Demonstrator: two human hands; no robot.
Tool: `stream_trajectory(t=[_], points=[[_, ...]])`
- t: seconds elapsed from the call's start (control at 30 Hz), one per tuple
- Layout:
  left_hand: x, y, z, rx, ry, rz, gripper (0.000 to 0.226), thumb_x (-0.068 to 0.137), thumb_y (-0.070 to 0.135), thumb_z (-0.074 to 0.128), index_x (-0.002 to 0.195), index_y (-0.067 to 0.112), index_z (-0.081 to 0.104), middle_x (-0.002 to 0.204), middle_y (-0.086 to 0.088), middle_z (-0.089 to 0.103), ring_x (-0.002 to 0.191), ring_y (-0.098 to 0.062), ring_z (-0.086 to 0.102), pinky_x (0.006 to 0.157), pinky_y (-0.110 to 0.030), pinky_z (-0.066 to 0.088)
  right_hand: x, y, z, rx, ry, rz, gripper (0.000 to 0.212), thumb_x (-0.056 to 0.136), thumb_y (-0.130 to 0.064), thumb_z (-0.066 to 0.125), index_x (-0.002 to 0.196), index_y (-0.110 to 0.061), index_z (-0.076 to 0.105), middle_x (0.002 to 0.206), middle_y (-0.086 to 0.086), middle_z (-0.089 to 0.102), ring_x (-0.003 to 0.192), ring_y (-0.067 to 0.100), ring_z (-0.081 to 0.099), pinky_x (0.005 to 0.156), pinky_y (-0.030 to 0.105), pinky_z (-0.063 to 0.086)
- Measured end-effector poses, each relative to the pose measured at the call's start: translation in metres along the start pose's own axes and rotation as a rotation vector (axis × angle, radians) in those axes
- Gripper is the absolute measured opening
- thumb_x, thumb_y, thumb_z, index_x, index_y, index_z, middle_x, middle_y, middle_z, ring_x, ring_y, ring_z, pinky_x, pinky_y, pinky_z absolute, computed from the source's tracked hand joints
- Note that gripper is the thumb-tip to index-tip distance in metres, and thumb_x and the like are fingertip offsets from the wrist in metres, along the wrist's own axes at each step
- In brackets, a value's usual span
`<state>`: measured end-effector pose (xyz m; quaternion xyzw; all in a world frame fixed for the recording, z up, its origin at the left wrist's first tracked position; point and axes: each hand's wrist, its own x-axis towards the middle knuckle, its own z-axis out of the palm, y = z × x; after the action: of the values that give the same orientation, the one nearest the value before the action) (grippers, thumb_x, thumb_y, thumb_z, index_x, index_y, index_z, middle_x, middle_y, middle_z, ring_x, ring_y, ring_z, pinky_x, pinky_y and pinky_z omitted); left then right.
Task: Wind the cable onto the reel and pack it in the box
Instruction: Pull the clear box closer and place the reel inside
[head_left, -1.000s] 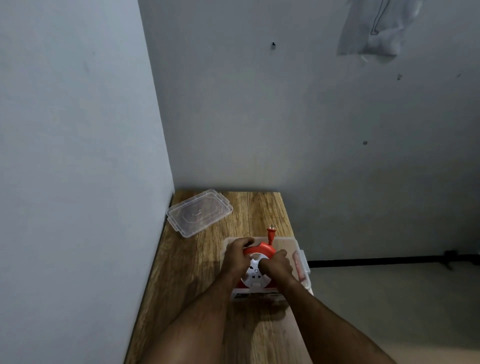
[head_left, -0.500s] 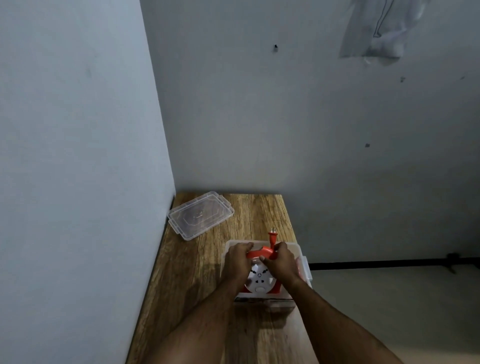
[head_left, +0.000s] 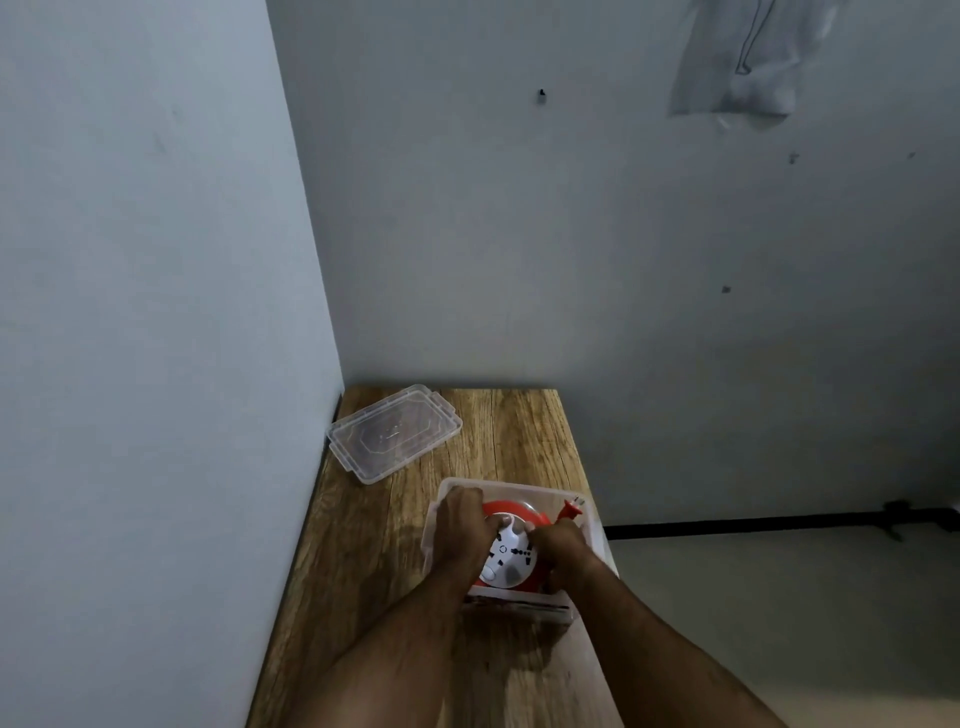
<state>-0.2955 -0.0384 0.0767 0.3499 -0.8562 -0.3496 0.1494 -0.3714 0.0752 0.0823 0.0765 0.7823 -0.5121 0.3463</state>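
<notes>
A red cable reel (head_left: 511, 558) with a white socket face lies inside the clear plastic box (head_left: 519, 487) on the wooden table. My left hand (head_left: 462, 532) grips the reel's left side. On the reel's right side sits my right hand (head_left: 561, 553), closed on it. The red plug (head_left: 570, 512) sticks up near the box's far right corner. The wound cable itself is mostly hidden by the reel and my hands.
The box's clear lid (head_left: 393, 431) lies at the table's far left, against the left wall. The wooden table (head_left: 363, 571) stands in a corner between two walls. Its right edge drops to the floor, where a black bar (head_left: 753, 522) runs along the wall.
The reel has tipped from upright to lying flatter, lower in the box. The plug has swung from above the reel to the right. Both hands stayed on the reel.
</notes>
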Motion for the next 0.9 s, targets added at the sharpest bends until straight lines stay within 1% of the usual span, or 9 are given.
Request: stream_trajectory(t=[0.07,0.13,0.3,0.37,0.43,0.53,0.7,0.8,0.9], points=[[-0.001,-0.003,0.000,0.007,0.029,0.020,0.038,0.085,0.030,0.084,0.114,0.010,0.071,0.119,-0.004,0.070,0.110,-0.015,0.064,0.084,-0.017,0.042,-0.001,-0.002,-0.001,0.041,-0.044,0.046,0.030,0.100,-0.019,0.058,0.127,-0.006,0.052,0.113,0.017,0.068,0.102,0.032,0.067,0.092,0.049,0.057],[-0.001,-0.005,0.000,0.002,0.043,0.027,0.038,0.084,0.025,0.085,0.115,0.010,0.071,0.120,-0.005,0.070,0.112,-0.017,0.065,0.086,-0.017,0.040,0.001,0.000,0.000,0.017,-0.033,0.038,0.031,0.101,-0.020,0.057,0.128,-0.007,0.052,0.114,0.016,0.067,0.103,0.031,0.065,0.093,0.049,0.056],[0.002,-0.007,-0.001,-0.007,0.043,0.038,0.042,0.080,0.017,0.087,0.119,0.009,0.072,0.123,-0.005,0.071,0.114,-0.018,0.065,0.087,-0.016,0.039,0.002,0.008,0.006,-0.253,0.100,-0.117,0.030,0.102,-0.033,0.056,0.118,-0.008,0.058,0.114,0.013,0.068,0.105,0.028,0.065,0.095,0.046,0.056],[0.003,-0.009,0.000,0.012,0.024,0.062,0.043,0.082,0.015,0.085,0.122,0.009,0.071,0.126,-0.004,0.069,0.118,-0.018,0.064,0.091,-0.016,0.040,-0.002,0.007,0.008,-0.430,0.137,-0.145,0.034,0.103,-0.038,0.052,0.113,-0.008,0.062,0.109,0.011,0.069,0.096,0.023,0.066,0.082,0.036,0.056],[0.004,-0.010,0.002,0.024,0.012,0.083,0.042,0.085,0.014,0.083,0.124,0.008,0.070,0.130,-0.002,0.063,0.121,-0.016,0.059,0.094,-0.015,0.040,-0.005,0.005,0.007,-0.553,0.145,-0.165,0.033,0.104,-0.040,0.049,0.104,-0.010,0.063,0.100,0.007,0.068,0.079,0.015,0.062,0.065,0.027,0.047],[0.004,-0.012,0.003,0.033,0.015,0.103,0.040,0.087,0.017,0.081,0.125,0.009,0.070,0.129,0.001,0.056,0.119,-0.012,0.052,0.093,-0.015,0.040,-0.004,0.003,0.005,-0.644,0.138,-0.180,0.032,0.106,-0.037,0.047,0.102,-0.009,0.063,0.090,0.003,0.063,0.066,0.008,0.054,0.053,0.021,0.039],[0.005,-0.014,0.004,0.034,0.010,0.102,0.048,0.088,0.020,0.080,0.133,0.009,0.066,0.135,-0.002,0.061,0.127,-0.016,0.054,0.098,-0.016,0.034,-0.006,0.003,0.003,-0.602,0.118,-0.194,0.032,0.105,-0.034,0.049,0.104,-0.006,0.065,0.087,0.003,0.067,0.067,0.009,0.061,0.051,0.018,0.040],[0.005,-0.014,0.004,0.040,0.018,0.105,0.049,0.089,0.023,0.080,0.134,0.009,0.066,0.136,-0.004,0.063,0.129,-0.017,0.056,0.103,-0.019,0.040,-0.008,0.006,0.002,-0.589,0.138,-0.207,0.034,0.103,-0.039,0.051,0.099,-0.008,0.066,0.085,0.002,0.067,0.067,0.008,0.060,0.050,0.019,0.038],[0.005,-0.013,0.004,0.045,0.026,0.112,0.051,0.090,0.026,0.078,0.136,0.008,0.064,0.139,-0.005,0.063,0.131,-0.017,0.055,0.108,-0.024,0.043,-0.007,0.006,0.001,-0.583,0.166,-0.222,0.030,0.101,-0.039,0.055,0.086,-0.014,0.060,0.078,-0.002,0.063,0.064,0.006,0.057,0.049,0.018,0.036]])
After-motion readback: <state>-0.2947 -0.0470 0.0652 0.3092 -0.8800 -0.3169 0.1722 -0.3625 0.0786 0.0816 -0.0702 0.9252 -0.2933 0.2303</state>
